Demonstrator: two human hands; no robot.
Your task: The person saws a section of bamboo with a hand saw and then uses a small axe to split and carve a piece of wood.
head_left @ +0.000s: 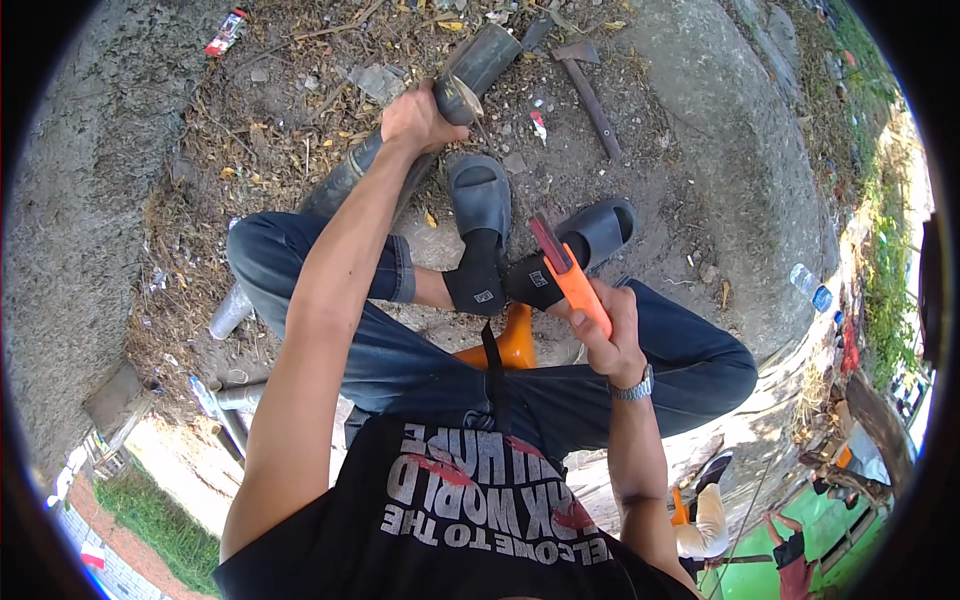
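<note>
My left hand (418, 120), reaching forward on the left, is closed around a thick dark green bamboo piece (350, 183) near a pale cut end (457, 100). Another dark bamboo length (484, 58) extends beyond my fingers; my hand hides how the two meet. Held above my right thigh, my right hand (617, 340) grips a tool with a bright orange handle (580, 296). Its flat dark reddish-brown end (549, 242) points up and to the left; I cannot tell the exact kind. A hatchet (588, 98) with a dark handle lies on the dirt ahead.
My feet, in grey slides (480, 195), rest between the hands. An orange seat (515, 342) shows beneath me. Large rocks (745, 170) stand on the right. Plastic bottles (232, 310), dry leaves and a red-white wrapper (226, 33) litter the ground. Other people (795, 560) are at lower right.
</note>
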